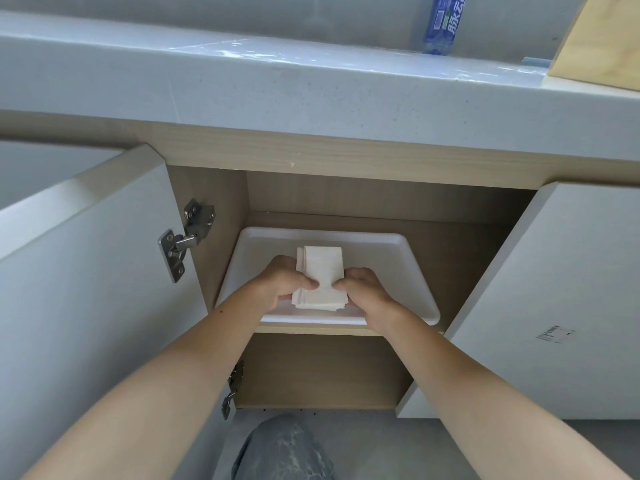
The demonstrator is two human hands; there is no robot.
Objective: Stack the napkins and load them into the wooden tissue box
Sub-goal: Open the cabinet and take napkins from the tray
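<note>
In the centre of the frame, both hands meet on a stack of white napkins (322,268) inside an open cabinet. The left hand (285,278) grips the stack's left edge, its thumb curled over the top sheet and its fingers tucked beneath. The right hand (365,289) grips the right edge in the same way, thumb on top. The two thumbs nearly touch across the nearer half of the stack. The napkins sit between the hands, their far end reaching past the knuckles towards the back of the cabinet and their near corners fanned a little unevenly. The stack is over a white tray (398,261), near the tray's middle; whether it rests on the tray or is lifted just clear, I cannot tell. The tray lies on a wooden shelf (460,258), its front rim at the shelf's edge.

Grey doors stand open on either side, the left door (86,289) bearing a metal hinge (187,237). Across the upper frame runs a grey counter (277,91), with a blue bottle (441,22) and a pale wooden board (602,39) at upper right. A knee (284,448) in jeans shows at bottom centre.
</note>
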